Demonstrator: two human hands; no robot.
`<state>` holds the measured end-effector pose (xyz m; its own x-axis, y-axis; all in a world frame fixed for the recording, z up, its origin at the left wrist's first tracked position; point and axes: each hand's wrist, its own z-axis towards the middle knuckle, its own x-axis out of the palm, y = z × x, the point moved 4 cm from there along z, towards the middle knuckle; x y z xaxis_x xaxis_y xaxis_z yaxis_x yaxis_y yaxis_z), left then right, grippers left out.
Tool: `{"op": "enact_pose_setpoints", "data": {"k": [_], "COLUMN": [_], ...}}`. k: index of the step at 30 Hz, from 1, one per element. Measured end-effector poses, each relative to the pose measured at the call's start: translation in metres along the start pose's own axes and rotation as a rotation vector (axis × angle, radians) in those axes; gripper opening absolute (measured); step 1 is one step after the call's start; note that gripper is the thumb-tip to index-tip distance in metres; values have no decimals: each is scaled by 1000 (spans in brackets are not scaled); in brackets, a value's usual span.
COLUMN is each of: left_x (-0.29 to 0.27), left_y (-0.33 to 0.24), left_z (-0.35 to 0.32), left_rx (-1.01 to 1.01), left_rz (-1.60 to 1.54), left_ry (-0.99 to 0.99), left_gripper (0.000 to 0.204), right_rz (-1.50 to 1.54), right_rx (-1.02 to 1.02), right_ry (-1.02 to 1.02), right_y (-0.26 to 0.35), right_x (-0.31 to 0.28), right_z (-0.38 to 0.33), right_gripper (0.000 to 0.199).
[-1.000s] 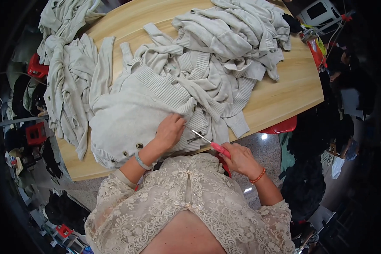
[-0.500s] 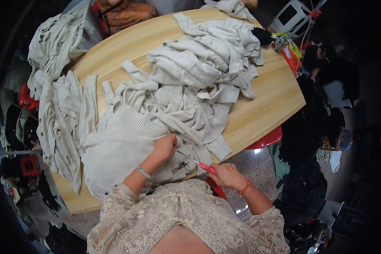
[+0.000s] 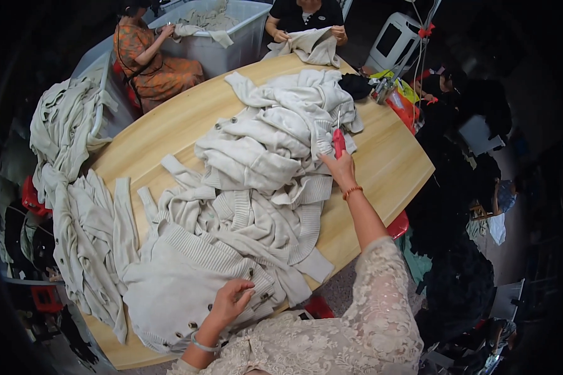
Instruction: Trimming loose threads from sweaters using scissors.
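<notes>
My right hand [image 3: 339, 167] reaches out over the right side of the garment pile, closed on a pink-handled tool [image 3: 339, 142] with a thin metal shaft pointing away from me. Its tip lies against the cream knit garments [image 3: 256, 144], so I cannot tell its exact kind. Closer to my lap, my left hand [image 3: 230, 303] hovers at a cream buttoned cardigan [image 3: 169, 287], thumb and fingers apart and nothing between them. Dark buttons show along the cardigan's edge, and its wide ribbed hem lies across the middle.
The pile sits on a wooden table [image 3: 388, 169]. More cream knits [image 3: 87, 231] hang over its left side from a plastic bin [image 3: 106, 106]. Across the table, two people [image 3: 156, 59] handle cream garments beside another bin [image 3: 231, 44]. Dark clothing [image 3: 456, 250] is heaped at the right.
My right hand has moved from near my lap far forward and right with the tool. The left hand has let go of the cardigan and lifted slightly. The view now takes in more of the far side.
</notes>
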<state>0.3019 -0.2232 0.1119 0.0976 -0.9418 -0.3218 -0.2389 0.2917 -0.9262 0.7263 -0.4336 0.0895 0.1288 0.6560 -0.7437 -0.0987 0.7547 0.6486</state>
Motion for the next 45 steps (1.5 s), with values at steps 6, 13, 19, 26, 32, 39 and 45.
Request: {"op": "enact_pose_setpoints", "data": {"k": [6,13,19,26,32,39,45], "left_x": [-22,-23,-2,-48,-105,-86,-90], "left_y": [4,-29,56,-88,-75,-172,-117], "left_z": [-8,31,13,46,6,-47,-73], "left_rx": [-71,74,-34,575,367,889,511], "left_rz": [-104,-262,-729,20,-302,-254,-281], "left_ry": [-103,-200,-294,-310,-562,-17,-312], "left_gripper": [19,63,45,38,26,29,26], "right_rz": [417,682,908,948,439,912,526], "right_rx": [-158,-493,-717,-415,-351,-142,-285], "right_ry": [147,896,1090,957,648,342,417], "right_y": [82,229,240,195,181,76,41], "right_x": [46,-50,-69,-101,-101,-9,-17], "right_z": [-1,-193,-287,-253,-202,-142,-95], "right_gripper": [30,28,20,35,30,48,30]}}
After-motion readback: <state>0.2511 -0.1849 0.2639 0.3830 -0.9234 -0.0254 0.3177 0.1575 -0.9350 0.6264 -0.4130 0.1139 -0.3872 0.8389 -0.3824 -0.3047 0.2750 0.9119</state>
